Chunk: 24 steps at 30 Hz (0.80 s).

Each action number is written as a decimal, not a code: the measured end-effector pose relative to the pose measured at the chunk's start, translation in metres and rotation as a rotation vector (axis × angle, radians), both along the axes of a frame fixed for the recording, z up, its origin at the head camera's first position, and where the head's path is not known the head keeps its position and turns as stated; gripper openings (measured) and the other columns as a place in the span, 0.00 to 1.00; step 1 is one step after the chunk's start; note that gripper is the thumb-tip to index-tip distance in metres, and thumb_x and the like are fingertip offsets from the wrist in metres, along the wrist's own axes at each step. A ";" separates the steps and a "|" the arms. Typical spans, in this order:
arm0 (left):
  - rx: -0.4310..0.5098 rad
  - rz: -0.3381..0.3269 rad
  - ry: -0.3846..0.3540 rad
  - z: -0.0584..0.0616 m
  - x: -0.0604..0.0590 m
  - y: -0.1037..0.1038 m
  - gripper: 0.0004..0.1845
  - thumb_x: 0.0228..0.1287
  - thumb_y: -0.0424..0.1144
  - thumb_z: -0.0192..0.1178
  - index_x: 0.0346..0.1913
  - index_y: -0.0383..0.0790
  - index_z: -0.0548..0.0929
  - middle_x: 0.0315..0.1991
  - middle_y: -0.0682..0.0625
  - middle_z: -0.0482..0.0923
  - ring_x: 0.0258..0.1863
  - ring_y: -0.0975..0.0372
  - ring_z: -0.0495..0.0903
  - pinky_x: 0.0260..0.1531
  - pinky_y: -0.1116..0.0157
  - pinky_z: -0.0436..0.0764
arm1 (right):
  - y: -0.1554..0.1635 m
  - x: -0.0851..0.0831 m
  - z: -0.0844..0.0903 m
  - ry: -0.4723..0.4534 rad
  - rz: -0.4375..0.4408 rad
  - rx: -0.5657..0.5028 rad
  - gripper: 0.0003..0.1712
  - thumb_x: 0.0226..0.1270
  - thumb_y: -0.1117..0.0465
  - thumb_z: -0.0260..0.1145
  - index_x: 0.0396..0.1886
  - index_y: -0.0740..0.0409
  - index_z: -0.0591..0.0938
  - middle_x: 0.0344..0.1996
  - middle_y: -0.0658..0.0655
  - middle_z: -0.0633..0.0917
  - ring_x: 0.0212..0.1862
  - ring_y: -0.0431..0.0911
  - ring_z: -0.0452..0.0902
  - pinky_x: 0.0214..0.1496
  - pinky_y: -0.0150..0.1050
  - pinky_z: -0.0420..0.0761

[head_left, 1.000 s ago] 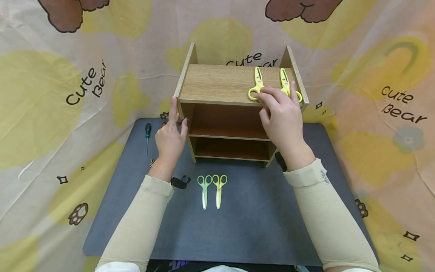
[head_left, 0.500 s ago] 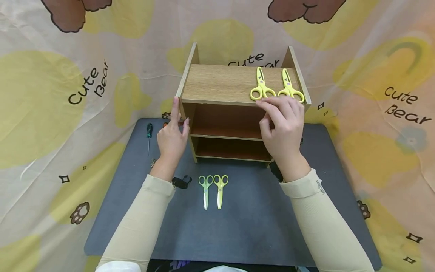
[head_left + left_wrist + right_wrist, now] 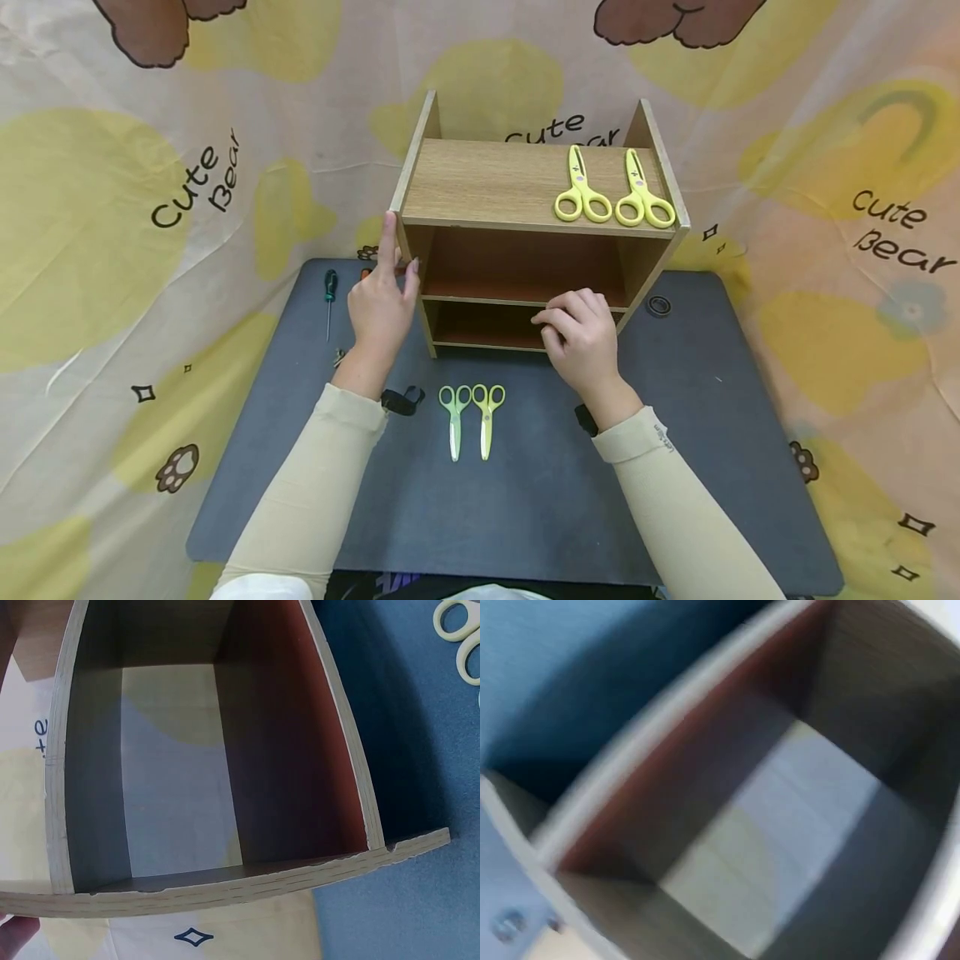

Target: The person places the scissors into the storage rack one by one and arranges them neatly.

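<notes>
A wooden shelf unit [image 3: 480,187] stands at the back of the table. Two pairs of yellow scissors, the left pair [image 3: 577,171] and the right pair [image 3: 636,175], lie side by side on its top board, blades to the back. My left hand [image 3: 381,308] rests against the unit's left side panel, index finger straight along its front edge. In the left wrist view only a fingertip [image 3: 16,934] shows. My right hand [image 3: 585,340], fingers loosely bent and holding nothing, is in front of the lower shelves. Green scissors [image 3: 454,425] and yellow-green scissors [image 3: 487,425] lie on the table nearer me.
A dark green screwdriver [image 3: 330,292] lies on the grey table [image 3: 525,517] left of the unit, with a small metal piece [image 3: 339,358] near my left wrist. On the right, a black ring [image 3: 659,306] lies beside the unit. A printed cloth [image 3: 90,250] hangs behind.
My right hand has let go of the yellow scissors on the top board and come down toward me, in front of the lower shelves. My left hand has stayed at the side panel.
</notes>
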<state>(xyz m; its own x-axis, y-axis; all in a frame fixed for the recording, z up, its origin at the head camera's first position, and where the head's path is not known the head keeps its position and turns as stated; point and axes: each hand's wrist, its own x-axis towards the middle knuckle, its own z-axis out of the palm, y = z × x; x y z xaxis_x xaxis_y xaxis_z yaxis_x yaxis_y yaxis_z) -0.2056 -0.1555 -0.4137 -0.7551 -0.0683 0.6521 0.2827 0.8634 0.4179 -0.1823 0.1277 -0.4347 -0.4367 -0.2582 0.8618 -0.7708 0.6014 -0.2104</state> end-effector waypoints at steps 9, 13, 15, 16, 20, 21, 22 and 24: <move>-0.014 0.005 0.043 -0.003 -0.002 0.001 0.35 0.81 0.40 0.56 0.83 0.49 0.55 0.54 0.36 0.86 0.15 0.48 0.71 0.18 0.54 0.67 | 0.005 -0.002 -0.055 -0.178 0.051 0.124 0.13 0.61 0.78 0.65 0.29 0.58 0.89 0.32 0.54 0.84 0.36 0.53 0.77 0.38 0.48 0.74; -0.013 0.002 0.041 -0.001 -0.002 0.002 0.34 0.81 0.40 0.55 0.83 0.49 0.54 0.55 0.36 0.86 0.15 0.49 0.70 0.19 0.54 0.66 | 0.001 0.000 -0.074 -0.254 0.038 0.158 0.14 0.63 0.77 0.64 0.31 0.56 0.89 0.33 0.53 0.84 0.37 0.52 0.77 0.39 0.46 0.74; -0.009 0.002 0.036 -0.001 -0.002 0.002 0.35 0.81 0.40 0.55 0.83 0.49 0.54 0.55 0.36 0.86 0.14 0.49 0.70 0.19 0.55 0.66 | -0.002 0.003 -0.084 -0.304 0.029 0.173 0.14 0.63 0.76 0.64 0.31 0.55 0.90 0.34 0.53 0.84 0.38 0.51 0.77 0.41 0.46 0.75; -0.008 0.003 0.030 0.000 -0.002 0.002 0.35 0.81 0.41 0.56 0.83 0.49 0.54 0.55 0.36 0.86 0.14 0.49 0.69 0.19 0.55 0.65 | -0.003 0.004 -0.089 -0.334 0.021 0.186 0.14 0.64 0.76 0.64 0.32 0.55 0.90 0.34 0.52 0.84 0.38 0.50 0.77 0.42 0.46 0.75; -0.002 0.005 0.017 0.000 0.000 0.003 0.35 0.81 0.40 0.56 0.83 0.49 0.54 0.56 0.36 0.85 0.14 0.50 0.69 0.19 0.56 0.65 | -0.011 0.011 -0.106 -0.476 -0.012 0.236 0.13 0.66 0.74 0.64 0.37 0.53 0.91 0.37 0.51 0.83 0.40 0.49 0.76 0.48 0.47 0.78; -0.001 0.005 0.015 0.000 0.000 0.002 0.35 0.81 0.40 0.55 0.83 0.49 0.54 0.56 0.36 0.85 0.14 0.50 0.69 0.19 0.56 0.65 | -0.013 0.012 -0.109 -0.516 -0.022 0.249 0.13 0.67 0.73 0.64 0.38 0.53 0.91 0.38 0.51 0.83 0.41 0.49 0.76 0.50 0.48 0.78; -0.002 0.007 0.012 0.000 0.000 0.002 0.35 0.81 0.40 0.55 0.83 0.49 0.54 0.56 0.36 0.85 0.14 0.50 0.69 0.19 0.56 0.65 | -0.016 0.013 -0.112 -0.557 -0.031 0.264 0.13 0.68 0.72 0.65 0.41 0.53 0.91 0.39 0.52 0.83 0.43 0.50 0.77 0.54 0.49 0.79; -0.001 0.010 0.015 0.000 0.000 0.002 0.35 0.82 0.41 0.55 0.83 0.49 0.54 0.56 0.36 0.85 0.14 0.49 0.70 0.19 0.55 0.66 | -0.021 0.015 -0.117 -0.629 -0.047 0.293 0.12 0.70 0.70 0.66 0.45 0.52 0.91 0.42 0.52 0.83 0.46 0.51 0.78 0.58 0.50 0.78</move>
